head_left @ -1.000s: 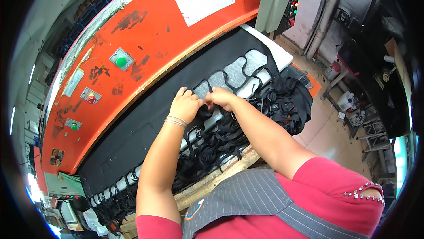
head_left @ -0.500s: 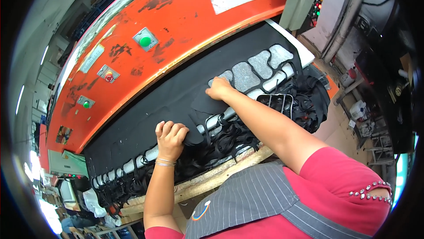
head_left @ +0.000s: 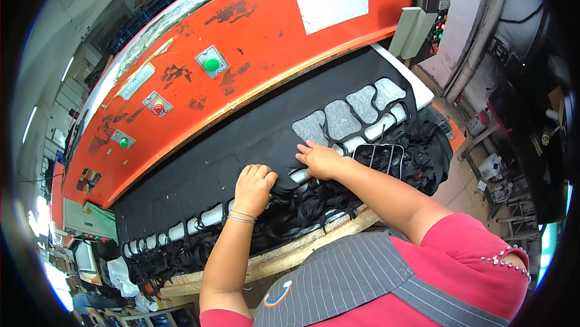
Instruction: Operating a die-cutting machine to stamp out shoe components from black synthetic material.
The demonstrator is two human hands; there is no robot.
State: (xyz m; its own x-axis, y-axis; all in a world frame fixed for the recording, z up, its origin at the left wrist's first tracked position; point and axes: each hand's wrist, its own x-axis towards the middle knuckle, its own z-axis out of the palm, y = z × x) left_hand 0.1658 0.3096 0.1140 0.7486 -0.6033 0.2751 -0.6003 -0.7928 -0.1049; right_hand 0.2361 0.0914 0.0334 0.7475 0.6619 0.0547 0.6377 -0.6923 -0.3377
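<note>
A long black sheet (head_left: 205, 158) lies over the machine bed, with several rounded openings toward its right end that show a grey speckled surface (head_left: 338, 118). My left hand (head_left: 254, 189) is closed, fingers curled, at the sheet's near edge. Beside its thumb side shows a dark rounded cut piece (head_left: 286, 182), apparently in its grip; the fingers partly hide it. To the right, my right hand (head_left: 320, 159) has its fingers stretched out, just below the leftmost opening, touching the black material. Nothing shows in its grip.
An orange machine front (head_left: 254, 55) with green and red buttons rises behind the sheet. Tangled black scrap strips (head_left: 423, 146) hang along the near side, around a metal wire frame (head_left: 386, 146). A wooden rail (head_left: 284, 263) runs between the scrap and my body.
My right hand has drawn back toward me from the leftmost opening, which now shows more fully. My left hand has shifted right, closer to the right one. The whole view has moved slightly.
</note>
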